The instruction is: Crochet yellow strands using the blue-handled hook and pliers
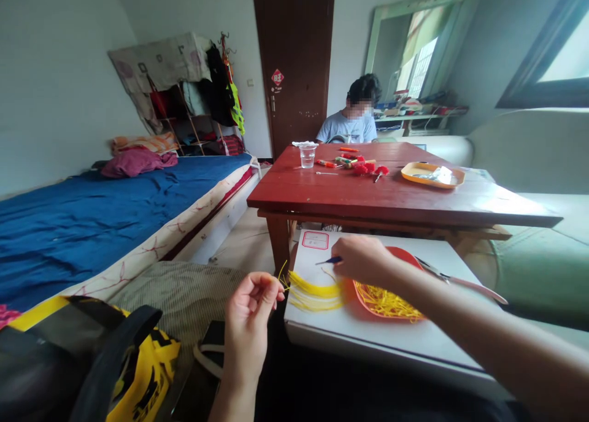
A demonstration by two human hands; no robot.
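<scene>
My left hand (251, 311) is closed in a pinch on a thin yellow strand (283, 275), whose end sticks up past the fingertips. My right hand (361, 259) grips a small tool (332, 260) with a dark blue handle and a thin tip pointing left; its exact kind I cannot make out. Below it, a row of yellow strands (315, 292) lies on a white box (331, 336). Partly hidden by my right forearm, an orange-red tray (368, 311) holds a heap of yellow strands (391, 302). Beside the tray is a metal cutting tool with pinkish handles (476, 287).
Behind the box stands a red table (299, 192) bearing a plastic cup (307, 157), red fluffy pieces (363, 168) and an orange tray (453, 184). A person (348, 124) sits at its far side. A bed (138, 195) and a yellow-black bag (142, 373) are left.
</scene>
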